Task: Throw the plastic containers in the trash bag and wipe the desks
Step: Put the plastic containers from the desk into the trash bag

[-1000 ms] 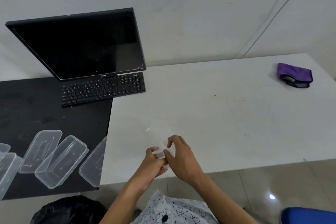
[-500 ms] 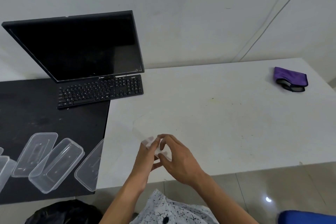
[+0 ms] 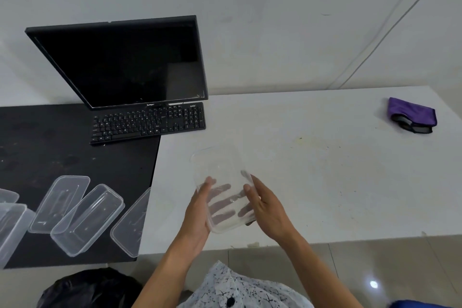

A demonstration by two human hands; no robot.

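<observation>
Both hands are clasped around one clear plastic container point(image 3: 222, 190), held just above the near part of the white desk point(image 3: 312, 177). The left hand point(image 3: 197, 210) cups it from the left with the fingers spread underneath, their shapes showing dark through the see-through base. The right hand point(image 3: 267, 207) presses against the right side, thumb on the rim. The container is a shallow rectangle with rounded corners, thin and glossy, tilted so its far end points away from the person.

More of the same clear tubs and lids point(image 3: 87, 217) lie scattered at angles on the black desk point(image 3: 50, 147) to the left, one of them point(image 3: 131, 222) poking over the seam where the black top meets the white one. Those at the far left are cut off by the edge of view.

The white desk is matte and marked with small specks and a yellowish stain. On its far right corner sits a folded purple cloth point(image 3: 412, 112), soft-looking, with a dark grey layer beneath. A black keyboard point(image 3: 147, 122) straddles the joint between the two desks, and a dark, switched-off monitor point(image 3: 125, 62) leans behind it.

Below the desks' near edge, a crumpled black trash bag point(image 3: 90, 287) sits on the pale tiled floor point(image 3: 387, 270), which carries a bright spot of reflected light. The wall point(image 3: 250, 7) behind is plain off-white, with thin cables point(image 3: 390, 22) running diagonally up it.
</observation>
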